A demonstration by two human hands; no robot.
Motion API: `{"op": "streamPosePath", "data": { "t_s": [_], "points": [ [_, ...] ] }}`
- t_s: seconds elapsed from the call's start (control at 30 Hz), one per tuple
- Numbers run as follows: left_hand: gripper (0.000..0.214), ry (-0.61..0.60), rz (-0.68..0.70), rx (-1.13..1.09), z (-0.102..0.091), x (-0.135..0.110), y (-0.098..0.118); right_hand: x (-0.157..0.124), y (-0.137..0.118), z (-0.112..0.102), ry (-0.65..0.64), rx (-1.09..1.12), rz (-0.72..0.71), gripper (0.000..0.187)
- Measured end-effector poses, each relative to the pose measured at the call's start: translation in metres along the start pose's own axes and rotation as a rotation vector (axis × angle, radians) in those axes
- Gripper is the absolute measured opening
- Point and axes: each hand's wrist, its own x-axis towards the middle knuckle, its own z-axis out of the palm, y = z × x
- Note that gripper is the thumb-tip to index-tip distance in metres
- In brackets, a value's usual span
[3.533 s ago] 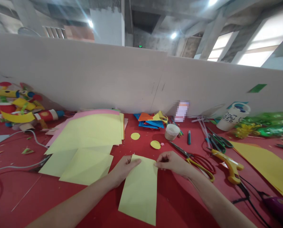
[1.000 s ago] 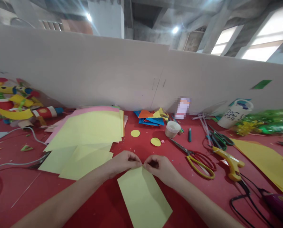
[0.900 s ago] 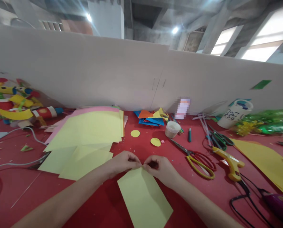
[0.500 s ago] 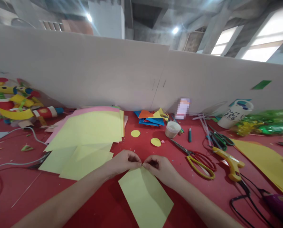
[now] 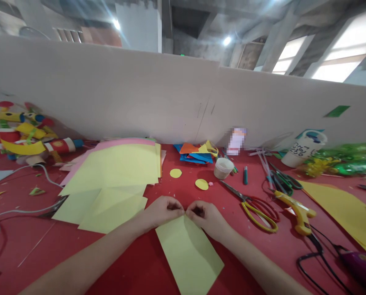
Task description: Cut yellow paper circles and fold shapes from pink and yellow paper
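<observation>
A pale yellow sheet of paper lies on the red table in front of me, with a faint crease down its middle. My left hand and my right hand meet at the sheet's far edge. Both pinch that edge at its middle, fingertips nearly touching each other. The fingers of both hands are curled closed on the paper.
A stack of yellow and pink sheets lies to the left. Red-and-yellow scissors, a yellow glue gun with its cable, a small white cup and two yellow paper discs lie to the right and behind. A white partition closes the back.
Since 3.5 s ago my hands moved from the sheet's two far corners to the middle of its far edge. The sheet has turned slightly. Over the last second almost nothing moved.
</observation>
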Motion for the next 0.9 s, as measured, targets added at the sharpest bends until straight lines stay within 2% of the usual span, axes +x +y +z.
{"op": "streamPosePath", "data": {
  "t_s": [0.5,0.77,0.9],
  "points": [
    [0.024,-0.037,-0.053,-0.135,-0.0014,-0.0008,-0.0010,0.0002,0.0040,0.0017,0.007,0.002,-0.022,0.011],
    [0.020,-0.051,-0.091,-0.272,0.0008,-0.0006,-0.0024,0.0001,0.0054,-0.0009,-0.052,-0.032,-0.027,0.024],
    [0.018,-0.057,-0.109,-0.292,0.0004,-0.0003,-0.0026,-0.0003,0.0035,-0.0014,-0.050,-0.009,-0.010,0.021]
  ]
}}
